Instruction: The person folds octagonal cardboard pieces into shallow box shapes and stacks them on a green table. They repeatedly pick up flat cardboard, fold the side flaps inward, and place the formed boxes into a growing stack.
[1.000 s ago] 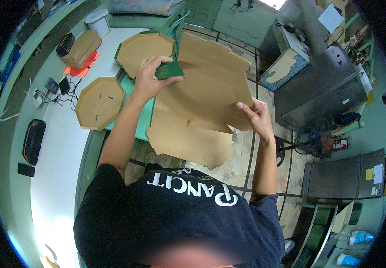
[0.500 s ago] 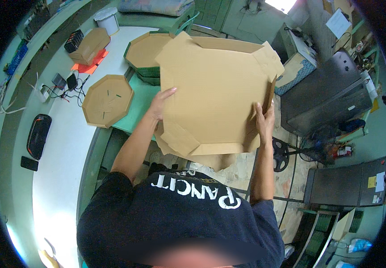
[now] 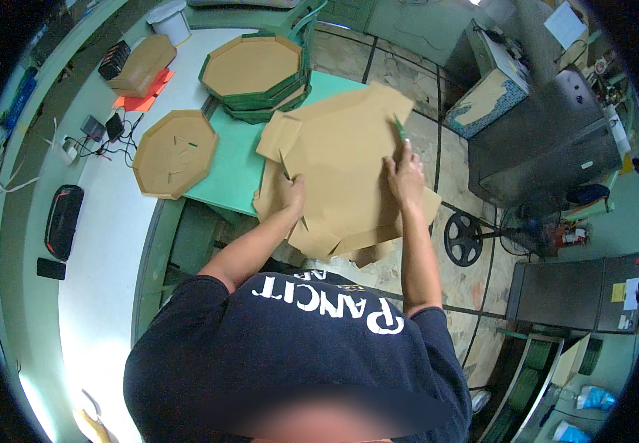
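Holding cardboard sheet (image 3: 345, 159) | left hand (image 3: 294, 193): left edge | right hand (image 3: 407, 179): right edge

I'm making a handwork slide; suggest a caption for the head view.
Left hand and right hand at opposite sides of a cardboard sheet, near stacked octagonal trays.

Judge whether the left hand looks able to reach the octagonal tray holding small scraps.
Probably yes: between the left hand and the tray lie only cardboard and green tabletop.
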The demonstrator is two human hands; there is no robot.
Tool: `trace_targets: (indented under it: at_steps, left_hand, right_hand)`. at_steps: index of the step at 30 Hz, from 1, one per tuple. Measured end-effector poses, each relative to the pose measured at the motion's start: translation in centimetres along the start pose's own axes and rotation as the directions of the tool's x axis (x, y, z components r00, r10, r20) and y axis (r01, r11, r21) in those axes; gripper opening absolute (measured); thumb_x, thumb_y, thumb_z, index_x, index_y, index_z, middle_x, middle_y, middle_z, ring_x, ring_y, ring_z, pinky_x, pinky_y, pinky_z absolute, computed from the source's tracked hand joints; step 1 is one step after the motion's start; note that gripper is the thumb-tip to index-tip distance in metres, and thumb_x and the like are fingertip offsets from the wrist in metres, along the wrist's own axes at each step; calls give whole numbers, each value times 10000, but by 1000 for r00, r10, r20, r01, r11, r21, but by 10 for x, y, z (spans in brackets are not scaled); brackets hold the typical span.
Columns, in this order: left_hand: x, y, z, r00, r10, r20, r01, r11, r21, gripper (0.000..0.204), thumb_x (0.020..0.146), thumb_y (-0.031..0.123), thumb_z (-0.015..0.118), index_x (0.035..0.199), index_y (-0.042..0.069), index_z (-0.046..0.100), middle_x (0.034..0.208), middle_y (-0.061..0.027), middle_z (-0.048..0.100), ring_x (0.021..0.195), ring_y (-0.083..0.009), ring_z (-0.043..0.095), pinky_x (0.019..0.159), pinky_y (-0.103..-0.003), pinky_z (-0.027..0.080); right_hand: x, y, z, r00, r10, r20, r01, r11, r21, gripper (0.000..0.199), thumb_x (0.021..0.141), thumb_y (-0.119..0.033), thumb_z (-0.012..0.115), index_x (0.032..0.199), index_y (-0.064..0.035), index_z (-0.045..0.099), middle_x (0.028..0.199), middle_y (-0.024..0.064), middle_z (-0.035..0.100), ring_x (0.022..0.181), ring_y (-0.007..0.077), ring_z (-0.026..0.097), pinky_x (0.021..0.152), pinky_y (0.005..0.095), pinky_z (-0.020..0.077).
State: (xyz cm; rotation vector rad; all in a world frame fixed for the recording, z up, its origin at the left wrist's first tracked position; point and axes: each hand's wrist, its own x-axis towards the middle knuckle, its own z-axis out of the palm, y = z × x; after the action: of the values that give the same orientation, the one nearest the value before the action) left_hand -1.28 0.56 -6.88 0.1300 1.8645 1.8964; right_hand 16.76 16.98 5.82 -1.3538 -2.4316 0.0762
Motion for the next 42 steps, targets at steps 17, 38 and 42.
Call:
trace_targets:
  at_steps: [17, 38, 42]
  left_hand:
    - [0, 37, -79, 225, 218, 950, -970, -39, 238, 336, 780, 289, 724, 1055, 108, 657, 1075, -85, 621, 1181, -294, 511, 958, -392, 434]
    - [11, -5, -54, 149, 241, 959, -975, 200, 101, 158, 815, 196, 695, 894, 59, 700, 896, -102, 697, 971, -287, 649, 931, -401, 480]
    - [12, -5, -67, 33, 399, 917, -984, 172, -40, 246, 869, 230, 640, 1009, 33, 692, 1063, -100, 690, 1138, -280, 592, 1066, -486, 364]
  right_hand:
    - [-83, 46, 66, 698, -661, 276, 650, 746, 142, 366, 843, -124, 588, 1209, -135, 597, 1297, 74, 538, 1278, 302, 430, 1123, 471, 296]
    - [-127, 19, 73, 594, -698, 400, 711, 688, 144, 971, 806, -605, 581, 1368, 156, 359, 1484, 285, 301, 1419, 372, 256, 1189, 435, 164]
    - [-124, 15, 68, 613, -686, 392, 689, 707, 160, 927, 810, -593, 578, 1346, 143, 399, 1463, 293, 330, 1411, 379, 264, 1187, 449, 156]
